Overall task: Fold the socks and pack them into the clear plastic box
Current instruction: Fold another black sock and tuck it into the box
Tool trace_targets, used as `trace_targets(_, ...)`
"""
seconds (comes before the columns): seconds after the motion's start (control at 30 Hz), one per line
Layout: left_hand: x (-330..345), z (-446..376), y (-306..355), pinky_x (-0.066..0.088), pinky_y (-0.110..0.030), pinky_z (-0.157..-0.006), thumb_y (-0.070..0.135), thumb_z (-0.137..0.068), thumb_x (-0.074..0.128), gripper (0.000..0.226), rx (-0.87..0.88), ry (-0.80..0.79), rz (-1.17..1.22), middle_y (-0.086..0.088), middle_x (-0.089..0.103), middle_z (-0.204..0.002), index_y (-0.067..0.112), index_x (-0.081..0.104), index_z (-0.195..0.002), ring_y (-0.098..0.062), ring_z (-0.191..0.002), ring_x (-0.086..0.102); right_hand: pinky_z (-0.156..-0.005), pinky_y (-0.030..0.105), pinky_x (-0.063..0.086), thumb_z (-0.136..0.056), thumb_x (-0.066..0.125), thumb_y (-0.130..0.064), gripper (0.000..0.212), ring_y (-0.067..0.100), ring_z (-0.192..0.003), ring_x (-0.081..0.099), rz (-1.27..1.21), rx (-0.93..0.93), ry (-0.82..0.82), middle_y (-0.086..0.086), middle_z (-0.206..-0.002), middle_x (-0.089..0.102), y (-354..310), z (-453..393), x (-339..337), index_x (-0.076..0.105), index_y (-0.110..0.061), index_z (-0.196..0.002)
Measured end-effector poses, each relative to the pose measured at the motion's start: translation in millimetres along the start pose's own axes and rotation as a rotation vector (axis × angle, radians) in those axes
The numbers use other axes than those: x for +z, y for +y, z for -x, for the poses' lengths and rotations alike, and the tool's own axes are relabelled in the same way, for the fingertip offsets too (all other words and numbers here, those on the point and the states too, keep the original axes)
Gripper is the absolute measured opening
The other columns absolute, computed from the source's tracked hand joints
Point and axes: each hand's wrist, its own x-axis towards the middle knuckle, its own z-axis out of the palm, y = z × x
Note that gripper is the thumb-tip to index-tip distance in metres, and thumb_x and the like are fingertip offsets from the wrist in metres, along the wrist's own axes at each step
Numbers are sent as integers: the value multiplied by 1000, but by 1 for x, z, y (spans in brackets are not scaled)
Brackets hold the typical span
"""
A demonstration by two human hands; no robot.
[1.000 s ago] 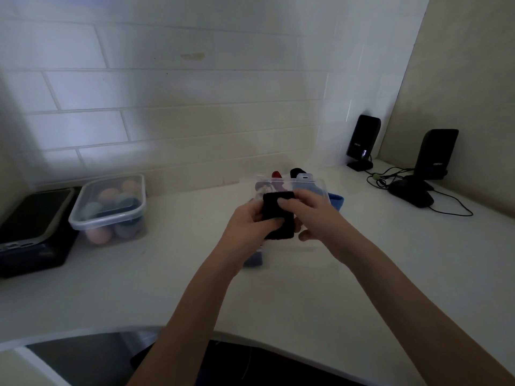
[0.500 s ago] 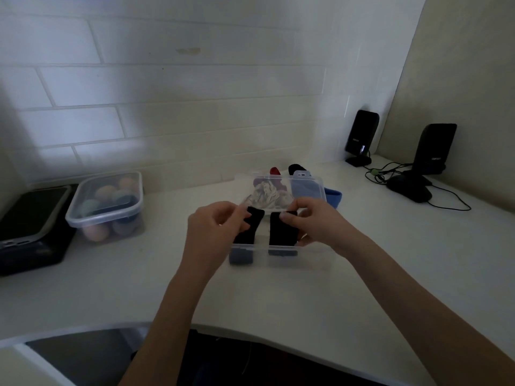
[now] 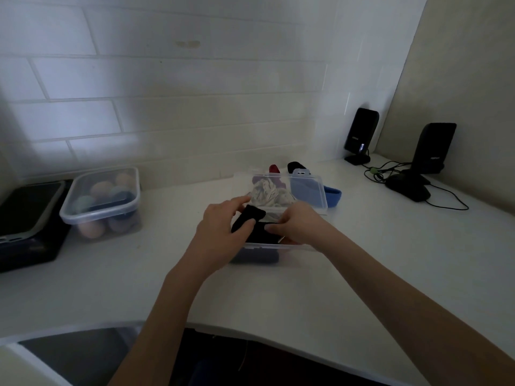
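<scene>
A clear plastic box (image 3: 295, 248) stands on the white counter, its lid (image 3: 306, 188) tilted up behind it. Inside I see a pale crumpled sock (image 3: 267, 195) at the back and a dark blue sock (image 3: 259, 257) against the front wall. My left hand (image 3: 220, 232) and my right hand (image 3: 298, 222) both grip a black sock (image 3: 248, 218) over the box's front half. The left hand pinches its raised end, and the right hand presses down the other part. Behind the box lie a red sock (image 3: 274, 168), a black sock (image 3: 296, 165) and a blue sock (image 3: 333, 195).
A lidded clear tub of coloured balls (image 3: 101, 204) sits at the left, beside a dark flat device (image 3: 26, 218). Two black speakers (image 3: 361, 135) (image 3: 434, 149) with cables (image 3: 390, 174) occupy the right corner. The curved counter edge (image 3: 250, 330) runs across the foreground.
The black sock went from held up in front of the box, to stretched apart between both hands, to pressed down into the box's front half with the hands closer together.
</scene>
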Motion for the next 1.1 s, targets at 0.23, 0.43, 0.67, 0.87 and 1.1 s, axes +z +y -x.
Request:
trace_targets(0.23, -2, -5, -8, 36, -20, -81, 34, -92, 50, 37, 29, 0, -86, 5, 61, -83, 16, 71, -67, -12, -92, 47, -60, 26, 38, -80, 68, -45, 40, 17, -67, 49, 262, 29, 82, 0, -60, 40, -2, -2, 12, 49, -11, -72)
trace_targets(0.43, -19, -29, 15, 44, -31, -82, 23, -82, 67, 21, 23, -283, -490, -1, 62, -107, 21, 65, -103, -18, -101, 51, -76, 32, 50, -85, 62, -45, 41, 22, -79, 59, 346, 85, -16, 4, -73, 53, -8, -1, 8, 44, -12, -69)
trace_targets(0.67, 1, -49, 21, 42, -32, -70, 17, -88, 55, 15, 31, -566, -829, -9, 59, -94, 11, 63, -100, -25, -80, 56, -70, 29, 41, -85, 60, -47, 48, 18, -65, 49, 360, 121, -73, 6, -65, 49, -6, -7, 9, 43, -10, -59)
trace_targets(0.87, -1, -44, 21, 36, -30, -72, 23, -91, 54, 24, 16, -606, -814, -11, 52, -107, 9, 60, -109, -21, -83, 44, -49, 20, 30, -87, 58, -45, 48, 11, -53, 38, 306, 62, -134, 2, -57, 42, 0, -7, 8, 42, -13, -55)
trace_targets(1.1, -10, -41, 29, 35, -25, -63, 21, -92, 50, 24, -13, -641, -731, -10, 53, -98, 6, 53, -110, -20, -84, 46, -49, 19, 29, -87, 59, -45, 46, 10, -54, 37, 279, 55, -149, 1, -58, 42, 0, -5, 8, 42, -15, -56)
